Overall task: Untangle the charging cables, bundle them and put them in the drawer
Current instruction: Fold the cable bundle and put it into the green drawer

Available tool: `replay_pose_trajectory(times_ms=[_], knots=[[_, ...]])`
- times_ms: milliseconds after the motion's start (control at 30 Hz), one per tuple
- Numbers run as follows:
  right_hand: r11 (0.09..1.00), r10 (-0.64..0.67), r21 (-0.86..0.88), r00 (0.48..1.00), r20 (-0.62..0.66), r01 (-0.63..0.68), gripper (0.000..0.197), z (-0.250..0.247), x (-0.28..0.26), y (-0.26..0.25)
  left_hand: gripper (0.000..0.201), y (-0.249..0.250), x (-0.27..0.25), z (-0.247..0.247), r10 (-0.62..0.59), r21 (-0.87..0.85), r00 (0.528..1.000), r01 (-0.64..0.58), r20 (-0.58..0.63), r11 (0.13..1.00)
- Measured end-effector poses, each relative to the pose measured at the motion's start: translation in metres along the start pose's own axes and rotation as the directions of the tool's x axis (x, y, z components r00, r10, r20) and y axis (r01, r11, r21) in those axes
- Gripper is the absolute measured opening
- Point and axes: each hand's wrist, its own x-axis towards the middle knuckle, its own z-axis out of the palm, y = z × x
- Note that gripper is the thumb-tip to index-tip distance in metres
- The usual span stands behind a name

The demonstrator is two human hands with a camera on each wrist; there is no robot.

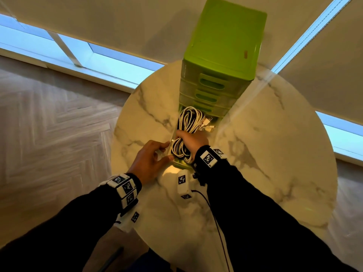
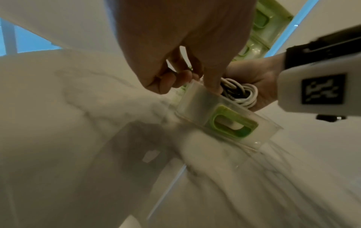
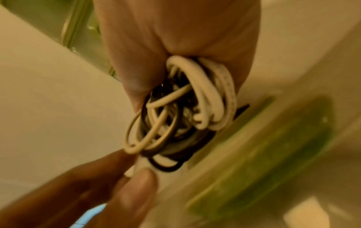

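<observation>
A bundle of white and black charging cables [image 1: 189, 118] lies along the pulled-out bottom drawer [image 1: 179, 163] of a green drawer unit [image 1: 225, 36]. My right hand [image 1: 193, 139] grips the bundle round its middle, with loops sticking out both ways. In the right wrist view the coiled cables [image 3: 185, 108] hang from my right hand [image 3: 175, 38] just behind the drawer's green handle [image 3: 263, 146]. My left hand [image 1: 151, 160] pinches the drawer's left front corner. In the left wrist view a finger of my left hand [image 2: 175, 46] reaches inside the clear drawer front [image 2: 195, 98], beside the cables [image 2: 244, 94].
The drawer unit stands at the back of a round marble table [image 1: 265, 154]; its upper drawers are closed. A small white tagged block [image 1: 183, 185] and a thin black cord [image 1: 212, 213] lie on the table near me. Wooden floor lies to the left, with windows beyond.
</observation>
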Motion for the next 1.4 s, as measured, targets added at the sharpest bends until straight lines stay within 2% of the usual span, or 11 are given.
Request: replay_pose_trajectory(times_ms=[133, 267, 367, 433, 633, 900, 967, 1067, 1133, 1267, 1400], knots=[[0.978, -0.095, -0.185, 0.995, 0.015, 0.096, 0.027, -0.007, 0.002, -0.004, 0.031, 0.014, 0.021, -0.021, -0.025, 0.139, 0.990, 0.005, 0.140, 0.990], [0.952, -0.152, -0.271, 0.988, -0.020, 0.141, 0.061, -0.008, 0.004, -0.001, 0.023, 0.043, 0.059, -0.027, 0.143, 0.044, 0.987, -0.147, 0.070, 0.988], [0.855, -0.232, -0.461, 0.970, 0.067, 0.236, 0.037, -0.008, 0.006, -0.002, 0.033, 0.055, 0.090, -0.009, 0.402, 0.052, 0.901, -0.415, 0.160, 0.909], [0.792, -0.238, -0.554, 0.966, 0.104, 0.255, 0.038, -0.008, 0.008, -0.002, 0.033, 0.055, 0.107, 0.005, 0.486, 0.129, 0.843, -0.522, 0.232, 0.843], [0.675, -0.194, -0.698, 0.970, 0.146, 0.240, 0.047, -0.025, 0.007, -0.001, 0.035, 0.052, 0.128, 0.017, 0.578, 0.208, 0.736, -0.663, 0.352, 0.719], [0.718, -0.365, -0.637, 0.931, -0.002, 0.280, 0.053, -0.033, -0.006, 0.011, 0.040, 0.060, 0.140, 0.032, 0.595, 0.255, 0.669, -0.732, 0.445, 0.632], [0.723, -0.342, -0.643, 0.939, -0.017, 0.252, 0.054, -0.037, -0.007, 0.011, 0.036, 0.063, 0.144, 0.034, 0.559, 0.243, 0.691, -0.702, 0.458, 0.669], [0.714, -0.267, -0.673, 0.964, -0.007, 0.193, 0.056, -0.036, -0.003, 0.010, 0.033, 0.063, 0.146, 0.033, 0.461, 0.199, 0.783, -0.574, 0.418, 0.794], [0.640, -0.284, -0.737, 0.958, 0.036, 0.217, 0.064, -0.035, 0.001, 0.007, 0.042, 0.061, 0.146, 0.030, 0.474, 0.170, 0.762, -0.590, 0.442, 0.790], [0.459, -0.279, -0.852, 0.952, 0.129, 0.250, 0.095, -0.036, 0.004, 0.002, 0.044, 0.046, 0.149, 0.027, 0.622, 0.333, 0.582, -0.812, 0.523, 0.480], [0.431, -0.256, -0.823, 0.925, 0.281, 0.369, 0.080, -0.049, -0.002, -0.002, 0.049, 0.046, 0.149, 0.028, 0.618, 0.439, 0.544, -0.835, 0.567, 0.331]])
